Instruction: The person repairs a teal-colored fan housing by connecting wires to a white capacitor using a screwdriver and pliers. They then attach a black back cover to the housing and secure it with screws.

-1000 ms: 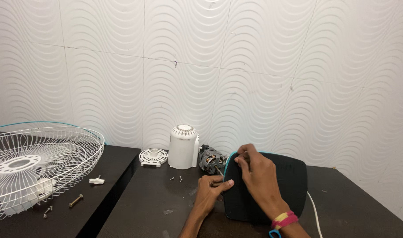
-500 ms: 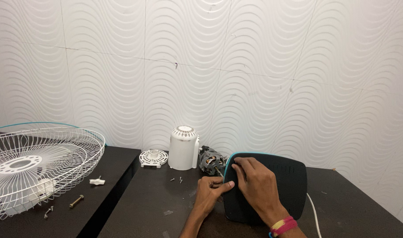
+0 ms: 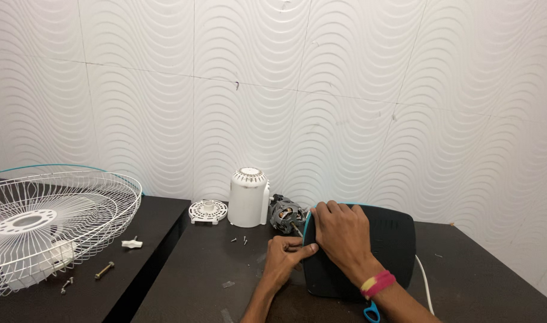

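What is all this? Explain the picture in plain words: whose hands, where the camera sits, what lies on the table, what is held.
There is one view, from a camera worn on a person's head, looking down at their own two bare hands. No machine is at work. The right hand, with a pink and yellow wristband, lies flat on a black fan base. The left hand pinches at the base's edge; whether it holds anything is hidden. Behind them lie a bare motor, a white motor cover, a small round white grille and loose screws on the dark table. At the left rests a white wire fan guard, with a bolt beside it.
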